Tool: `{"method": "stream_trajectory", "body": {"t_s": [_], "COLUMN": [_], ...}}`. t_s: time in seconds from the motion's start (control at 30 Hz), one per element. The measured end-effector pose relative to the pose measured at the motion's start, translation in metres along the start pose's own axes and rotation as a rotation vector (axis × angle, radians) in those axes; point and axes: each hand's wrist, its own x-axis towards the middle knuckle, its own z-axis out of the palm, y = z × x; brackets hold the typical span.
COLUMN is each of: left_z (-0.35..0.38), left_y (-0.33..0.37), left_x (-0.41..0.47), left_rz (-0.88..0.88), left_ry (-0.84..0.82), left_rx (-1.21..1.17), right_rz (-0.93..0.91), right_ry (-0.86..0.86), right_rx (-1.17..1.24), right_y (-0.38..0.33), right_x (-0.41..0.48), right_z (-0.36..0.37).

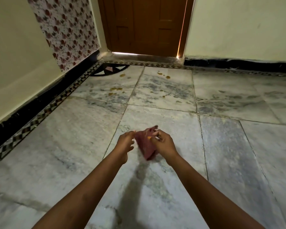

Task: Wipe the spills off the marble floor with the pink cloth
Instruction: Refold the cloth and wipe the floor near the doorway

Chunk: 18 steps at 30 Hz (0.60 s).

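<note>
Cloth (146, 143): in the air between both hands, hanging over the floor (64, 138).
Left hand (125, 143): pinches its left edge.
Right hand (163, 142): grips its top.
Spills (116, 88): yellowish, well ahead.

Pink cloth (146, 144), grey-veined white marble floor (221, 146), yellow-brown spills (116, 88)

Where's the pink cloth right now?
Head view, centre: pink cloth held between left hand and right hand, above the marble floor, short of the spills.
</note>
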Motion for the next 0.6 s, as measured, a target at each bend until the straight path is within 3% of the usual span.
{"method": "stream_trajectory", "body": {"t_s": [0.07,0.2,0.43,0.6], "left_z": [0.000,-0.004,-0.009,-0.004], "left_y": [0.001,0.005,-0.001,0.004], "left_x": [-0.003,-0.010,-0.004,-0.010], "left_rz": [-0.003,-0.021,-0.014,-0.007], "left_ry": [0.005,-0.164,-0.047,-0.130], "left_rx": [-0.073,-0.221,-0.252,-0.228], "right_rz": [-0.101,-0.219,-0.177,-0.032], "right_ry": [-0.029,-0.131,-0.141,-0.040], "right_rx": [-0.160,-0.370,-0.104,0.104], "right_y": [0.000,0.002,0.002,0.004], "right_x": [-0.002,-0.008,-0.012,-0.007], "right_z": [0.004,0.014,0.017,0.021]}}
